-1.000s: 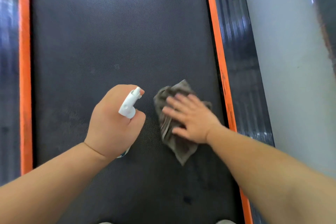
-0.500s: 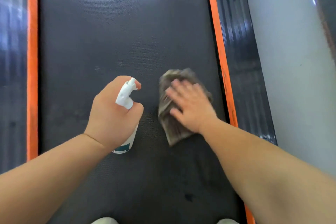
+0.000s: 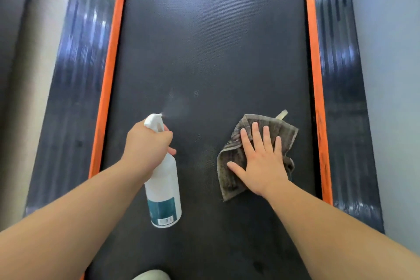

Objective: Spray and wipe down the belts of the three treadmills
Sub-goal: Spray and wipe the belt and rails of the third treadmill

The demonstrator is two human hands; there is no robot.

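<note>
We look down at a dark belt (image 3: 216,41) that runs away from us. An orange strip (image 3: 109,75) edges it on the left and another strip (image 3: 314,75) on the right. Outside each strip lies a glossy ribbed rail, left (image 3: 75,75) and right (image 3: 341,75). Grey floor (image 3: 391,75) shows past the right rail.

Left hand (image 3: 148,143): over the left part of the belt, fingers curled round the neck of a white bottle (image 3: 164,188), one finger on the trigger. The bottle slants, with its nozzle (image 3: 154,120) at the far end and its base at the near end. A teal label sits near the base. We cannot tell whether the base touches the belt. A faint mist (image 3: 175,107) hangs just beyond the nozzle.

Right hand (image 3: 263,161): flat, fingers straight and spread, palm pressing down on a crumpled grey-brown cloth (image 3: 228,186). The cloth lies on the right part of the belt, near the right strip but apart from it. A pale tag (image 3: 281,114) sticks out of its far edge.

Bottle and cloth are apart, with bare belt between them.

Near edge, centre: a pale rounded shape (image 3: 152,275), too cropped to identify.
</note>
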